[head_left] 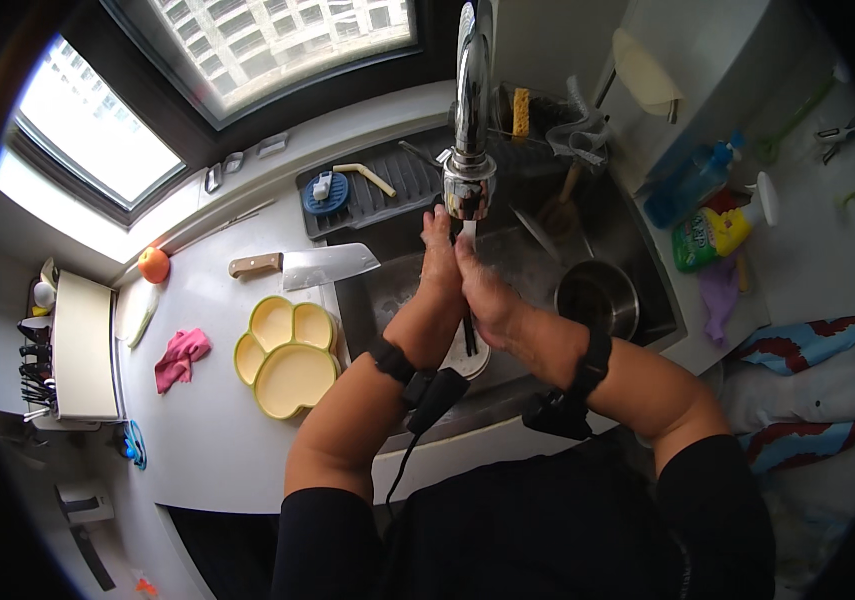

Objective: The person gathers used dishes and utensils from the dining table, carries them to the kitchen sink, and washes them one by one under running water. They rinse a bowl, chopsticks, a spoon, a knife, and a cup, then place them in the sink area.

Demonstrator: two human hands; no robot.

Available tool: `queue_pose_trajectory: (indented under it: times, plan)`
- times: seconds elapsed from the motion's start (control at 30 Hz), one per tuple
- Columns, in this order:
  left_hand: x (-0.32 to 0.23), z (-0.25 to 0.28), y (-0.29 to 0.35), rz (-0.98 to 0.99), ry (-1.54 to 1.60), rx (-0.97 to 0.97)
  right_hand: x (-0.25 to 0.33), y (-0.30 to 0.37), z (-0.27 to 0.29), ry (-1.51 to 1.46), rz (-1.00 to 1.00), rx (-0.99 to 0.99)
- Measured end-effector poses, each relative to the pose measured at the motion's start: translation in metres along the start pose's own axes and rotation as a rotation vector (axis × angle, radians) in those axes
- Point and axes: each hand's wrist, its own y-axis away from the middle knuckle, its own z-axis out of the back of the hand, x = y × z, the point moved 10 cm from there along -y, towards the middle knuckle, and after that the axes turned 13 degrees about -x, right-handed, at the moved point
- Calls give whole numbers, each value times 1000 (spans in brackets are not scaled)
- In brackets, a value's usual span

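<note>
Under the chrome faucet both of my hands meet in the running water. My left hand and my right hand press palm to palm around black chopsticks, whose lower ends stick out below the palms toward me. A white dish lies beneath them in the sink. The fingertips are partly hidden behind the faucet head. To the right in the sink stands a metal pot, with a wooden-handled tool and a blade-like piece beyond it.
On the counter left of the sink are a cleaver, a yellow paw-shaped divided plate, a pink cloth and an orange fruit. A dark drying tray lies behind. Spray bottles stand at right.
</note>
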Motion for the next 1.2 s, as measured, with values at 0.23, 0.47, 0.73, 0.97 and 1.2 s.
queue_pose_trajectory:
  times: [0.23, 0.47, 0.73, 0.97, 1.2]
  plan:
    - [-8, -31, 45, 172, 25, 54, -8, -12, 21, 26, -58, 0]
    - [-8, -32, 66, 29, 56, -26, -1, -8, 14, -50, -103, 58]
    - [4, -36, 54, 144, 108, 58, -3, 3, 7, 20, -47, 166]
    - [6, -19, 52, 97, -49, -100, 13, 12, 4, -80, -356, 6]
    - [2, 1, 19, 259, 203, 74, 9, 10, -12, -9, 72, 237]
